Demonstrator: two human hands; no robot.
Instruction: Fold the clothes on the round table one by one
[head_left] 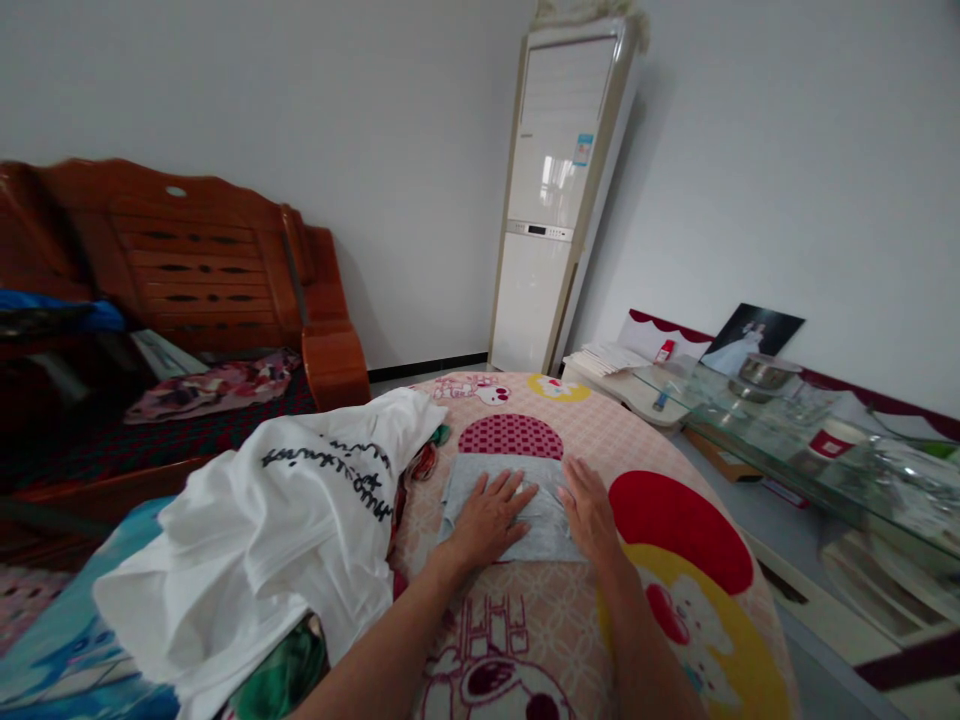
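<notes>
A light grey garment (472, 475), folded into a flat rectangle, lies on a round table with a patterned pink cloth (480, 600). My left hand (491, 515) rests flat on its middle with the fingers spread. Along the garment's right edge lies my right hand (589, 505), palm down and fingers stretched out. Neither hand grips anything. To the left, a crumpled white shirt (300, 510) with black lettering covers part of the table, and green fabric (281, 672) shows from under it.
A wooden bench (195, 260) with a pink patterned cloth (217, 385) stands at the left. In the corner is a tall white air conditioner (540, 210). A glass-topped cabinet (735, 430) at the right holds a metal bowl (766, 375), a cup (832, 440) and a photo (750, 335).
</notes>
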